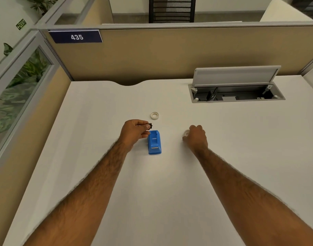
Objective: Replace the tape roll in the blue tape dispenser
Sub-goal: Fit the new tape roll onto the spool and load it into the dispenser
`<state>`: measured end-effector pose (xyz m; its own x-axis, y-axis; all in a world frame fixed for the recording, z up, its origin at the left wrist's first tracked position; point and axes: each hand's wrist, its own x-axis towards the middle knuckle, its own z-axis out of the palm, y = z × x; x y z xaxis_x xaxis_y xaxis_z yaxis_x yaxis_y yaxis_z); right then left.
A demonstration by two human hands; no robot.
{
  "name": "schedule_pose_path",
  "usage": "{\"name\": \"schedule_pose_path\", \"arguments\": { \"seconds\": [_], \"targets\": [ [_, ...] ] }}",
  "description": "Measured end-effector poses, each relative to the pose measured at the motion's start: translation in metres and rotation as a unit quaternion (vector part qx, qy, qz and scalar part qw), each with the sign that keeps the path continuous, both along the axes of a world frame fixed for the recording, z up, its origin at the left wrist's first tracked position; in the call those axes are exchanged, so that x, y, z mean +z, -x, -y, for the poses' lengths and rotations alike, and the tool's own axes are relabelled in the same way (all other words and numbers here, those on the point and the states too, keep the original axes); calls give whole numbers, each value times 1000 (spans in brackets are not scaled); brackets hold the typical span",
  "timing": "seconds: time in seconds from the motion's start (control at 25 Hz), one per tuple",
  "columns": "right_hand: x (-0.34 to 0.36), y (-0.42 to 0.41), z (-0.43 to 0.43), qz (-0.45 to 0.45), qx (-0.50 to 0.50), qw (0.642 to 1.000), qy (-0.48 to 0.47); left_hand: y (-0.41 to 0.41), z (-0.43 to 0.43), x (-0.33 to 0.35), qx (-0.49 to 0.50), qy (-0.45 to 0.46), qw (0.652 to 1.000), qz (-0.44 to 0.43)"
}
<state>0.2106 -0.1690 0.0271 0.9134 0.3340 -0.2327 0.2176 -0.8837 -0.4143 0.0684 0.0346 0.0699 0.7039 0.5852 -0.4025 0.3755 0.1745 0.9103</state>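
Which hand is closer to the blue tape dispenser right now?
Left. The left hand sits right beside the blue tape dispenser, at its far left corner; the right hand is clearly apart, off to its right.

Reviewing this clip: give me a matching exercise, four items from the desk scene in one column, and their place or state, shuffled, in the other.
Items:
1. blue dispenser
2. small black part
3. white ring
4. white roll

Places:
A. lying free on the desk, beyond the hands
B. pinched in the left hand
C. under the right hand
D. standing on the desk between the hands

Pairs: 1-D, 2-B, 3-A, 4-C
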Motion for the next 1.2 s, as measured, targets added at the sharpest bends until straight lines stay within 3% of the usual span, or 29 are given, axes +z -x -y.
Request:
{"name": "schedule_pose_path", "arguments": {
  "seconds": [0.24, 0.48, 1.2],
  "targets": [
    [17, 14, -27, -102, -37, 971, -215, 0, 1, 3, 5, 1, 1000, 2],
    [38, 26, -45, -230, -21, 911, -341, -3, 2, 13, 10, 2, 1000, 13],
    [57, 35, -61, -336, 49, 838, -428, 5, 1, 26, -9, -7, 999, 37]
  ]
}}
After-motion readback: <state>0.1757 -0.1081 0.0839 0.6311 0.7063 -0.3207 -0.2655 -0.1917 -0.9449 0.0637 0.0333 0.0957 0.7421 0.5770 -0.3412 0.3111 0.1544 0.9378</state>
